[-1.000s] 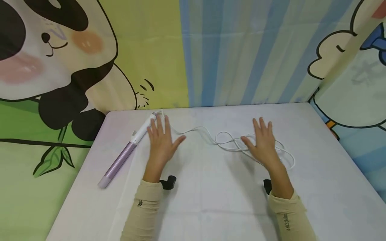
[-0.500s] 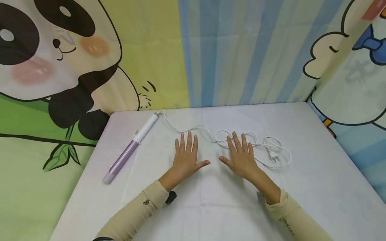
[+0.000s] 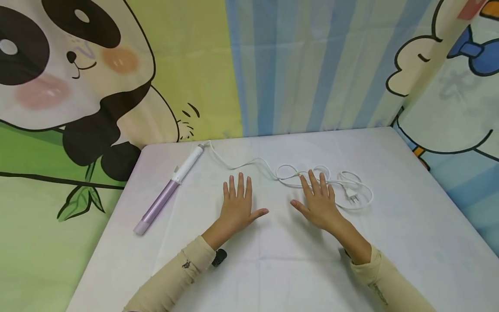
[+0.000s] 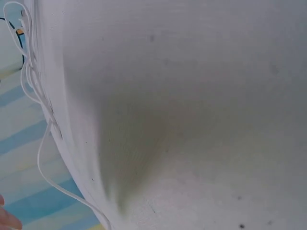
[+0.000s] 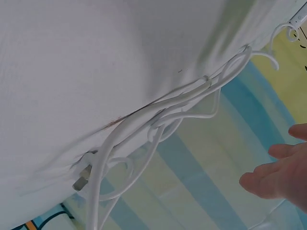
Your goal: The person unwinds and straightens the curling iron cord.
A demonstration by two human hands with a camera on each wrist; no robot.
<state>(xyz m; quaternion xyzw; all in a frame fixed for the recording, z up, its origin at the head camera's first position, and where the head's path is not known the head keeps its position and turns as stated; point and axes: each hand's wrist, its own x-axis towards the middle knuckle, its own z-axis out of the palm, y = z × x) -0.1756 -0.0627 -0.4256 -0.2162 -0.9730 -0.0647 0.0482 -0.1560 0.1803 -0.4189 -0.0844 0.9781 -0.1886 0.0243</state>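
Note:
My left hand (image 3: 236, 209) is over the middle of the white table (image 3: 257, 277), palm down with straight, spread fingers and nothing held. To its right, my right hand (image 3: 320, 207) is spread the same way. Its fingertips overlap the loops of a white cord (image 3: 286, 177) in the head view. Shadows fall below both hands. A curling iron (image 3: 168, 190), white at the handle and purple along the barrel, lies slanted at the table's left. In the right wrist view, fingers (image 5: 278, 167) show apart from the cord loops. Only fingertips (image 4: 8, 219) appear in the left wrist view.
A two-pin plug (image 3: 352, 197) lies within the cord's right-hand loops. Behind the table hangs a striped, cartoon-printed cloth (image 3: 304, 65), with a panda (image 3: 93, 86) at left. A black wrist-camera part (image 3: 219, 257) sticks out by the left cuff.
Both hands have come closer together from their wider positions one second ago. My left hand moved right and nearer; my right hand moved left. The curling iron and cord stay put.

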